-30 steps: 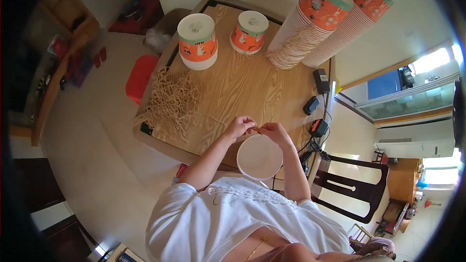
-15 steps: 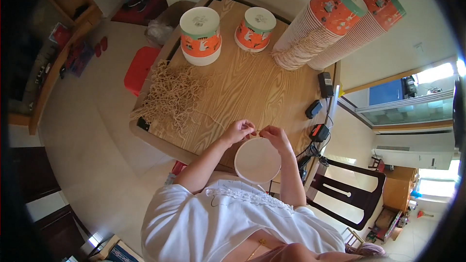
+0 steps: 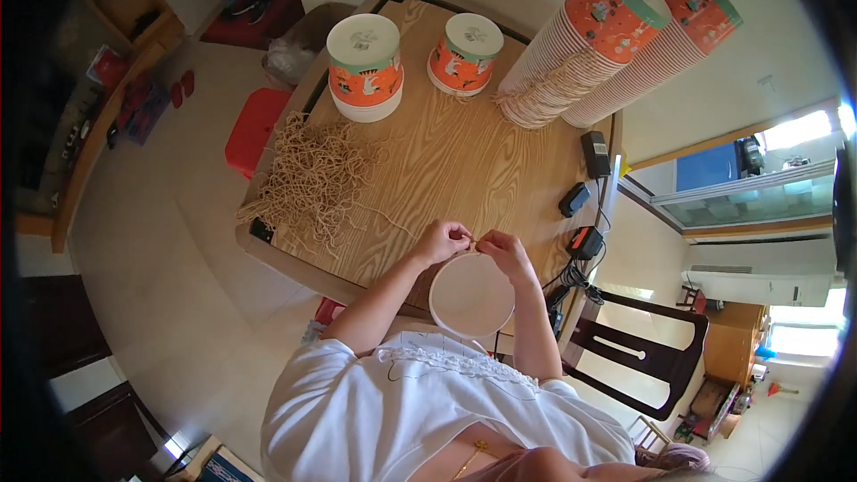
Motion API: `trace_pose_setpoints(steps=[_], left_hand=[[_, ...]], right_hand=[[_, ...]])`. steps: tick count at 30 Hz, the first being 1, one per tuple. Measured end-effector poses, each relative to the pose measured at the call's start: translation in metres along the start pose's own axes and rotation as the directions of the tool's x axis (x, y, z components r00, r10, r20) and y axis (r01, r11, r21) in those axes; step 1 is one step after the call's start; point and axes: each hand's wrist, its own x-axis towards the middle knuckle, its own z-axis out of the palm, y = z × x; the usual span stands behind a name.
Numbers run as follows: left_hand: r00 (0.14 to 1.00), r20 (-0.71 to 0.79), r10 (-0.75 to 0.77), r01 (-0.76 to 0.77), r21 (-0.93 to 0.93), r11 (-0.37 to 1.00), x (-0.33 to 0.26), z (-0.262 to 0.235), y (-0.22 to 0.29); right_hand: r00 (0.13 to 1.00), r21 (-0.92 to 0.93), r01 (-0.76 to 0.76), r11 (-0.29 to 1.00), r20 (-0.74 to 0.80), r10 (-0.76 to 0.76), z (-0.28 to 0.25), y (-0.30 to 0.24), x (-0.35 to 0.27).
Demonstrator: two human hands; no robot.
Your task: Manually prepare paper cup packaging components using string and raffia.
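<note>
A white paper cup (image 3: 471,296) is held over the near edge of the wooden table (image 3: 464,161), its round opening facing up at me. My left hand (image 3: 442,241) and my right hand (image 3: 503,252) pinch a thin tan string (image 3: 477,241) at the cup's far rim, fingertips almost touching. A loose strand runs from my left hand across the table toward a tangled heap of tan strings (image 3: 314,180) on the left.
Two short stacks of orange-and-white cups (image 3: 364,67) (image 3: 464,52) stand at the table's far side. Two long leaning stacks of cups (image 3: 585,40) lie at the far right. Black chargers and cables (image 3: 585,205) sit along the right edge. A dark chair (image 3: 638,353) stands at my right, a red stool (image 3: 254,129) at the left.
The view has shifted slightly. Both hands stay pinched at the cup's rim, with only small finger movement on the string.
</note>
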Motion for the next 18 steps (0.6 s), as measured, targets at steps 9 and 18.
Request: trace_pose_setpoints(steps=[9,18], left_hand=[[0.999,0.053,-0.008,0.012,-0.077,0.997,0.002,-0.006,0.000],[1.000,-0.030,-0.005,0.002,-0.106,0.994,0.003,-0.006,0.001]], right_hand=[[0.999,-0.083,0.041,0.996,-0.006,-0.041,0.002,-0.009,0.000],[0.999,-0.062,0.028,0.998,-0.039,-0.030,0.001,-0.001,0.005]])
